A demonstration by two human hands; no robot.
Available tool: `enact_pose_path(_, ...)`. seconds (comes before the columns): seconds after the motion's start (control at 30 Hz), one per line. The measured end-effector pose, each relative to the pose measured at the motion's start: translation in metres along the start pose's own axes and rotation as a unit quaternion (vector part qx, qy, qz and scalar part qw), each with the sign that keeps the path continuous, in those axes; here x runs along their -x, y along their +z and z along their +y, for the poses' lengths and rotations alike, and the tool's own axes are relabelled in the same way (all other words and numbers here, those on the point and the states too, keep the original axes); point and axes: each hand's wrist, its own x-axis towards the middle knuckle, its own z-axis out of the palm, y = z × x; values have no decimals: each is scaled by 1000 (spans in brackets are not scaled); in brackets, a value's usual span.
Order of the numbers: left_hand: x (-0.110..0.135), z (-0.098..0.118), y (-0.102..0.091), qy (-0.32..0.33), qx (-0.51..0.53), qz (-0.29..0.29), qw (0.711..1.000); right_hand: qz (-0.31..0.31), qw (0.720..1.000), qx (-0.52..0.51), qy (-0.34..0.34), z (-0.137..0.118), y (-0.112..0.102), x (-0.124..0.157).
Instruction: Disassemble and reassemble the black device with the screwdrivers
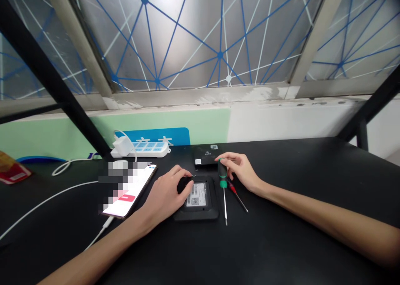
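Observation:
A small black device (pixel 200 199) with a white label lies flat on the black table (pixel 281 243). My left hand (pixel 168 193) rests on its left edge, fingers curled over the top left corner. Closed around the handle of a green and black screwdriver (pixel 223 185), my right hand (pixel 240 170) sits just right of the device. The screwdriver's shaft lies on the table and points toward me. A thinner red-handled screwdriver (pixel 237 195) lies beside it. Behind the device sits a flat black cover (pixel 206 156) with a small white sticker.
A phone (pixel 131 189) with a lit screen lies left of the device, a white cable (pixel 46 201) plugged into it. A white power strip (pixel 140 148) with a charger sits at the table's back edge. A red packet (pixel 12 170) is at far left. Black frame bars (pixel 46 76) slant overhead.

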Motion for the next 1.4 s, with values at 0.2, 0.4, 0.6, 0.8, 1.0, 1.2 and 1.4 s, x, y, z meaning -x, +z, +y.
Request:
enact_pose_path(0.2, 1, 0, 1, 9, 3, -5, 1000, 16, 998, -67, -11, 3, -1, -1)
enact_pose_path(0.4, 3, 0, -1, 20, 7, -26, 999, 4, 987, -157, 13, 4, -2, -2)
enact_pose_path(0.6, 5, 3, -4, 23, -1, -32, 999, 90, 974, -208, 23, 6, -2, -7)
enact_pose_path(0.8, 8, 5, -1, 26, -15, -31, 999, 119, 964, -239, 4, 9, -2, -9)
enact_pose_path(1.0, 8, 5, 1, 33, -37, -34, 998, 137, 968, -210, -18, 13, -1, -10)
enact_pose_path(1.2, 8, 4, 2, 35, -40, -29, 998, 181, 971, -149, -45, 10, 1, -10)
enact_pose_path(1.4, 8, 3, 2, 44, -40, -18, 998, 173, 974, -117, -83, 9, 1, -10)
